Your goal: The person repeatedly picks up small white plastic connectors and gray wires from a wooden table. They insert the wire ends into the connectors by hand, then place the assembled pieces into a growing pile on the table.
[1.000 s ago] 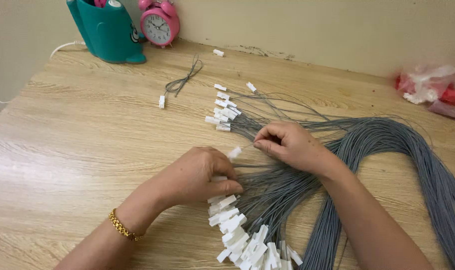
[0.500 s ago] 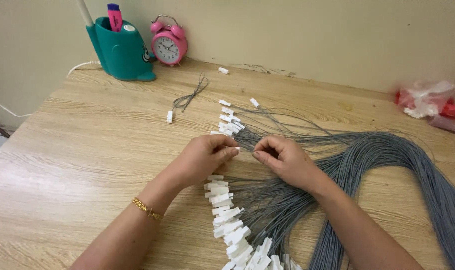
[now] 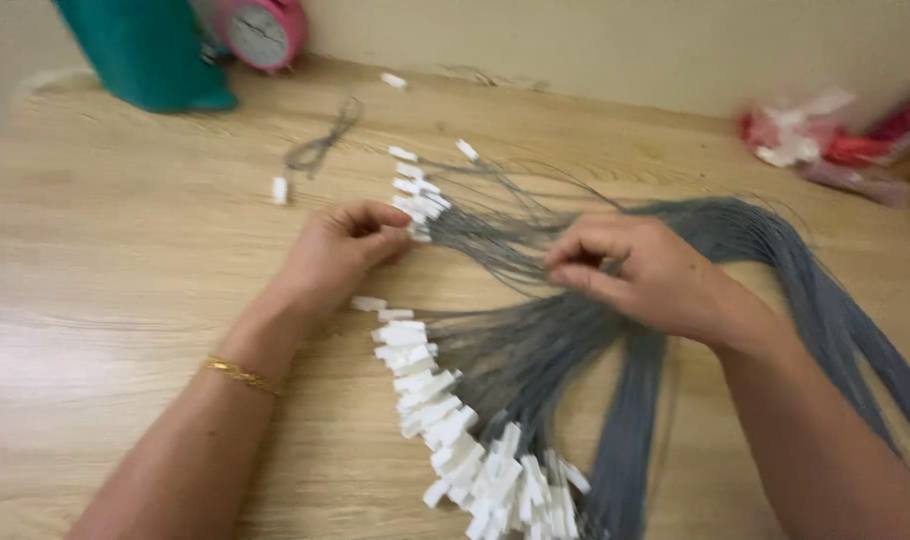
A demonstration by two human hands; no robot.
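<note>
A light wooden desk (image 3: pixel 105 300) fills the view, seen from above and slightly blurred. At the far left corner stands a teal container (image 3: pixel 140 50), and just to its right a pink alarm clock (image 3: pixel 260 30) against the wall. In front of them a small loose loop of grey wire (image 3: pixel 320 145) lies by itself, with a single white connector (image 3: pixel 279 190) near it on the bare wood.

The left hand (image 3: pixel 340 250), with a gold bracelet (image 3: pixel 240 375) on its wrist, rests on the desk with fingers curled in, pinching at the small cluster of white connectors (image 3: pixel 420 205) just at its fingertips. Thin grey wires run from that cluster to the right.

Below the left hand, a long curved row of white connectors (image 3: pixel 445 420) fans out across the desk toward the bottom edge, each one ending a wire of the grey wire bundle (image 3: pixel 615 440). The thick bundle lies in the middle and sweeps up and over to the right in a wide arc.

The right hand (image 3: pixel 645 270) lies on top of that bundle, fingers bent and pinched on a few thin strands that stretch toward the left hand; exactly which strands it grips cannot be told through the blur. Its forearm covers part of the bundle.

At the far right corner sits a heap of red and white plastic wrappers (image 3: pixel 835 135), well apart from both hands.
</note>
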